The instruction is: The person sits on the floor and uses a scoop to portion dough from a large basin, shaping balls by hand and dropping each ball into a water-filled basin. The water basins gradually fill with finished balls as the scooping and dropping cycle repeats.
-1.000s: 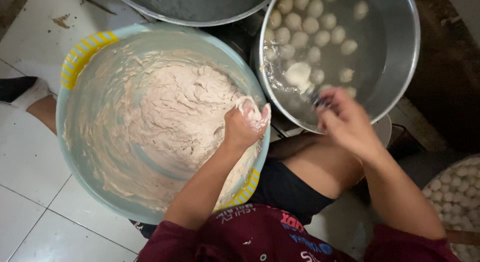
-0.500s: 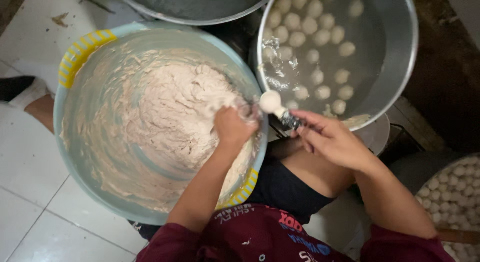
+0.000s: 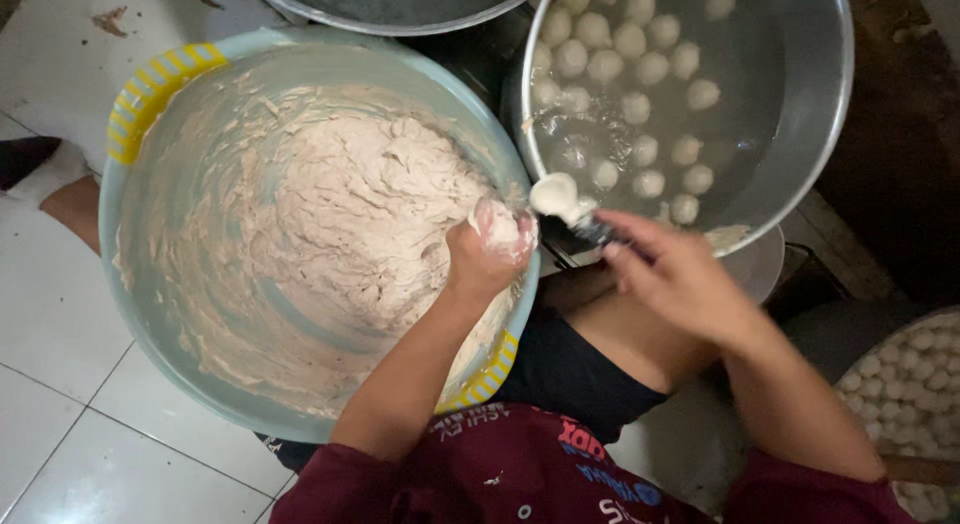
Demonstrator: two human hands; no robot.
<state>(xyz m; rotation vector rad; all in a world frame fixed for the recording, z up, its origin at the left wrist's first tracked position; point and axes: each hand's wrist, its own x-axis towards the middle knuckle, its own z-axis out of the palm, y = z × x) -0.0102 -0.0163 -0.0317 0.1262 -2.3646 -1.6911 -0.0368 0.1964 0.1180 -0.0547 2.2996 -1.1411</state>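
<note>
White tiled floor [image 3: 60, 314], one scrap of debris on it far beyond the basin. Pale blue plastic basin [image 3: 200, 384], yellow grips on its rim, rests on the floor, holding a mound of pinkish paste [image 3: 340, 224]. Steel pot [image 3: 790, 114], just right of the basin, holds water and floating white balls [image 3: 640, 109]. Second steel vessel [image 3: 400, 4], beyond the basin, cut off by the frame. Left hand [image 3: 490, 254], at the basin's right rim, fist closed on paste. Right hand [image 3: 680, 279], right of the basin, grips a spoon [image 3: 570, 206] carrying one ball.
</note>
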